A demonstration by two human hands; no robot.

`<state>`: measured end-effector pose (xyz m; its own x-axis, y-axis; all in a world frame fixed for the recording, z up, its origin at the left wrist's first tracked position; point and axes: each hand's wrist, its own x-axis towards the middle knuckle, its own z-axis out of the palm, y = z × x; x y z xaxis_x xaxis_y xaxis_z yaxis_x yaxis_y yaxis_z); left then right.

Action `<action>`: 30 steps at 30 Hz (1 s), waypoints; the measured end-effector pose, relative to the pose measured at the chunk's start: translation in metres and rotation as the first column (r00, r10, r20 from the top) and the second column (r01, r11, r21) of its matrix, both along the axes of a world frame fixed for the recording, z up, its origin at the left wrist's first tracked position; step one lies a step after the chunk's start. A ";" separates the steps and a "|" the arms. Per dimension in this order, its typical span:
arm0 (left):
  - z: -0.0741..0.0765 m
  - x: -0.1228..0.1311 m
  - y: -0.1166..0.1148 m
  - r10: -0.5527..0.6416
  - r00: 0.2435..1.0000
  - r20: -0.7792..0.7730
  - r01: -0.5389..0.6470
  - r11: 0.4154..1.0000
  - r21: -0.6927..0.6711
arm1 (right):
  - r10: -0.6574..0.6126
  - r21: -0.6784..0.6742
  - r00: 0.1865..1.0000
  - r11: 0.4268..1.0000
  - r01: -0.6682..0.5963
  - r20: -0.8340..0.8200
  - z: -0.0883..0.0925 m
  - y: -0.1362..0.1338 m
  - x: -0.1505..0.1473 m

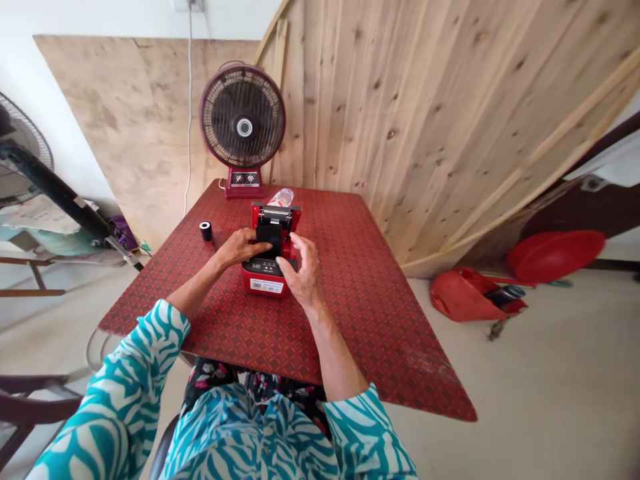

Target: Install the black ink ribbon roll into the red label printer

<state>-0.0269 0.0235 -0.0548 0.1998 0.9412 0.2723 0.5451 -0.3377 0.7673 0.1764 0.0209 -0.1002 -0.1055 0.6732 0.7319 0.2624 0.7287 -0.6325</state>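
A small red and black label printer [265, 285] stands on the table with its lid [277, 215] raised. A wide strip of black ribbon [270, 237] hangs down from the lid into the printer's body. From the left, my left hand [241, 247] reaches in with its fingers closed on the left edge of the ribbon; part of the fingertips is hidden by it. My right hand [304, 267] is at the printer's right side, thumb and fingers spread apart, the thumb near the front panel. To the left stands a small black roll [205, 231] with a white core.
The red patterned table [340, 320] carries a dark red fan [243, 127] at the back and a clear plastic bottle [283, 197] behind the printer. Wooden boards [390, 120] rise behind. A red bag [463, 297] lies on the floor to the right.
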 end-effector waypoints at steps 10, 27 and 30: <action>-0.006 0.003 -0.003 -0.087 0.996 -0.004 0.087 0.990 0.113 | 0.031 -0.073 0.997 0.997 -0.026 0.070 0.036 0.007 -0.004; -0.024 -0.006 -0.005 0.318 0.694 0.645 -0.418 0.908 0.002 | -0.105 0.289 0.943 0.957 0.009 0.317 0.012 -0.049 0.018; -0.026 -0.003 -0.007 0.317 0.710 0.629 -0.431 0.902 0.033 | -0.127 0.354 0.938 0.935 0.005 0.323 0.004 -0.050 0.019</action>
